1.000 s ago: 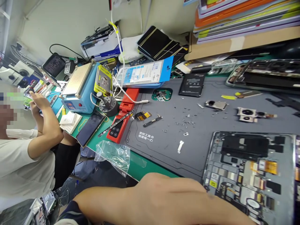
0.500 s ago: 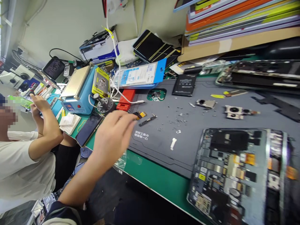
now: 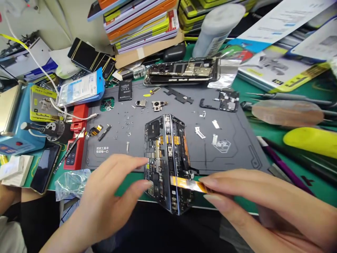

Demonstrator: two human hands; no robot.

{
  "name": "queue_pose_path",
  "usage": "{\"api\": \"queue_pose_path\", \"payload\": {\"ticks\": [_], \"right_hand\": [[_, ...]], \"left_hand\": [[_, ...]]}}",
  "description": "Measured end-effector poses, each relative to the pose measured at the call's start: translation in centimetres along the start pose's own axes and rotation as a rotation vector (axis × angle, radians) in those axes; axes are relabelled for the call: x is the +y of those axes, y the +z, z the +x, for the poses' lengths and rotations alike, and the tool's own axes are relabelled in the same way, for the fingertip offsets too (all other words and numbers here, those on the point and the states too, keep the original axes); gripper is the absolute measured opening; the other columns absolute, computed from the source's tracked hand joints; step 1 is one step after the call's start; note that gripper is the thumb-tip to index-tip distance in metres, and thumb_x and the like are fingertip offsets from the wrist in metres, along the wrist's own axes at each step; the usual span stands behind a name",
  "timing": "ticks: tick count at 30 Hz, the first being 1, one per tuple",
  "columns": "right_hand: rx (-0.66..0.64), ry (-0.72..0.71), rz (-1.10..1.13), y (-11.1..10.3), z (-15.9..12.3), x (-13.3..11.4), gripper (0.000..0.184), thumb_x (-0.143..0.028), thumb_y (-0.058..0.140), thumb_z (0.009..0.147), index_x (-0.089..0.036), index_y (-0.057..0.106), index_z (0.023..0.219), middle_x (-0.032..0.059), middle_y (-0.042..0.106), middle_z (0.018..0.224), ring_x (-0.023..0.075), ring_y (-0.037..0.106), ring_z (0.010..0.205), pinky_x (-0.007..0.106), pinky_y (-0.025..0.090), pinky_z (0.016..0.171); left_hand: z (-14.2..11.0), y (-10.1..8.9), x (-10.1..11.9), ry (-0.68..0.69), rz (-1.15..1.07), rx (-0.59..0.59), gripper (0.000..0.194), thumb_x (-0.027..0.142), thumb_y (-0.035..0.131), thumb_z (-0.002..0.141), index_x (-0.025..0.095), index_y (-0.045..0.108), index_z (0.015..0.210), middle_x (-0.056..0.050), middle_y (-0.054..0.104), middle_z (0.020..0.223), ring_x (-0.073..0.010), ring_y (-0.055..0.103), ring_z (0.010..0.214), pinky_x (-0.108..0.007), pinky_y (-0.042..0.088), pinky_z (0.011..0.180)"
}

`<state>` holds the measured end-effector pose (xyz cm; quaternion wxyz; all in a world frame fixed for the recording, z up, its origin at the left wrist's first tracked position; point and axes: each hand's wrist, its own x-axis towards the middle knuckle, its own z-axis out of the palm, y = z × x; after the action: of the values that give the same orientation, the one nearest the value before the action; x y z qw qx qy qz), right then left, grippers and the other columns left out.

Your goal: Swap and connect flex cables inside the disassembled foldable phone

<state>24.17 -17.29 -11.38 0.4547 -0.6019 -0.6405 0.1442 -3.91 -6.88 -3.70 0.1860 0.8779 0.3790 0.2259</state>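
An opened phone (image 3: 165, 154) with its boards and connectors bare lies on the dark grey work mat (image 3: 231, 154), its near end over the table's front edge. My left hand (image 3: 110, 196) is at the phone's left edge, thumb and forefinger touching its side. My right hand (image 3: 252, 200) pinches the end of an orange flex cable (image 3: 186, 184) that runs out from the phone's lower part. Small screws (image 3: 123, 123) and metal brackets (image 3: 200, 131) lie scattered on the mat around the phone.
A second opened phone (image 3: 181, 70) lies at the mat's back. Camera modules (image 3: 158, 104), a battery (image 3: 124, 90), a red tool (image 3: 76, 147), a blue machine (image 3: 13, 126) and a dark phone (image 3: 44, 168) are at left. Stacked boxes (image 3: 139, 21) stand behind. Tools (image 3: 286, 112) lie at right.
The view swung right, centring the opened phone. My left hand came back from the red tool to the phone's left edge. My right hand came into view pinching the orange flex cable.
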Motion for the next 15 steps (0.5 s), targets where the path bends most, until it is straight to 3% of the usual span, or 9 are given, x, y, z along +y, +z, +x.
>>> {"api": "queue_pose_path", "payload": {"ticks": [3, 5, 11, 15], "right_hand": [[0.018, -0.002, 0.022, 0.8, 0.0, -0.3, 0.025, -0.047, 0.089, 0.102, -0.037, 0.087, 0.124, 0.0051, 0.086, 0.105, 0.0298, 0.086, 0.095, 0.038, 0.076, 0.077], [0.02, -0.005, 0.04, 1.3, 0.4, -0.5, 0.023, -0.046, 0.088, 0.103, -0.035, 0.087, 0.124, 0.0043, 0.086, 0.104, 0.0283, 0.086, 0.095, 0.037, 0.075, 0.079], [-0.017, -0.136, 0.103, 2.4, 3.0, -1.4, 0.011, -0.024, 0.068, 0.119, -0.028, 0.077, 0.124, -0.0023, 0.086, 0.107, 0.0121, 0.084, 0.089, 0.021, 0.069, 0.087], [0.031, -0.112, 0.092, 2.6, 2.8, -1.1, 0.012, -0.027, 0.071, 0.119, -0.027, 0.076, 0.13, -0.0018, 0.087, 0.117, 0.0131, 0.084, 0.101, 0.022, 0.068, 0.098]], "left_hand": [[0.8, 1.1, 0.8, -0.006, -0.115, -0.042, 0.032, 0.047, 0.068, 0.122, 0.022, 0.073, 0.141, -0.002, 0.083, 0.108, -0.0121, 0.068, 0.079, -0.022, 0.06, 0.071], [1.2, 1.5, 0.8, -0.021, -0.159, -0.045, 0.033, 0.049, 0.072, 0.119, 0.023, 0.076, 0.139, -0.001, 0.083, 0.106, -0.0115, 0.067, 0.075, -0.021, 0.056, 0.064], [2.3, 2.0, 0.9, -0.026, -0.21, -0.002, 0.011, 0.029, 0.086, 0.112, 0.023, 0.082, 0.12, 0.0, 0.088, 0.104, -0.0096, 0.074, 0.079, -0.019, 0.056, 0.063], [2.9, 2.1, 0.9, -0.017, -0.202, 0.027, 0.01, 0.026, 0.088, 0.109, 0.022, 0.085, 0.119, 0.001, 0.089, 0.102, -0.0098, 0.079, 0.083, -0.018, 0.061, 0.07]]}}
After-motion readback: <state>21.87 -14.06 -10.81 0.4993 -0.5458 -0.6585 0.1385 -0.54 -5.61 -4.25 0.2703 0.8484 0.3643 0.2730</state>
